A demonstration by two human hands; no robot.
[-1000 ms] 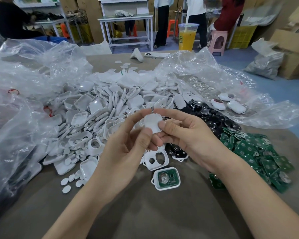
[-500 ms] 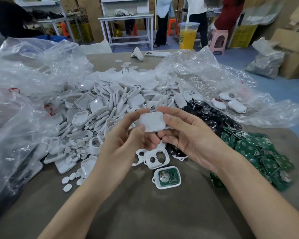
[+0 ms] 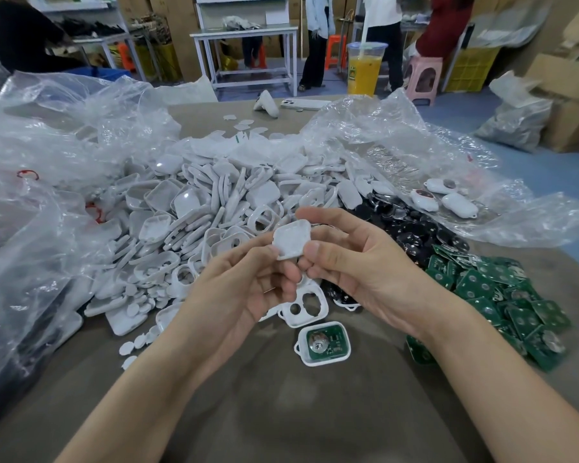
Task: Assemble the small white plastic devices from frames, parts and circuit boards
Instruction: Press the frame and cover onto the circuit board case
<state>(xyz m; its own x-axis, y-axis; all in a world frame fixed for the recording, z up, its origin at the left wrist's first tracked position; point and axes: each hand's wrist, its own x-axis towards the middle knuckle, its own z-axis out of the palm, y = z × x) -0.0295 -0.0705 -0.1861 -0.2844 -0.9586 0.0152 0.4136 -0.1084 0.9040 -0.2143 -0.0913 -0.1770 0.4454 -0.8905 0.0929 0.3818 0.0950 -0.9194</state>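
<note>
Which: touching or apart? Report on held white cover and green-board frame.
Apart. Head view: white cover held up, green-board frame on the table, clear gap between.

Single head view: worn high, facing forward-down, close over table (image 3: 281, 412), workshop behind.

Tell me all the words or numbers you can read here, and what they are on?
None can be read.
Clear plastic cup of orange drink: green label, too blurred.
Green square circuit boards: white print, too small.
Clear plastic bag: red marks, not legible.
</note>
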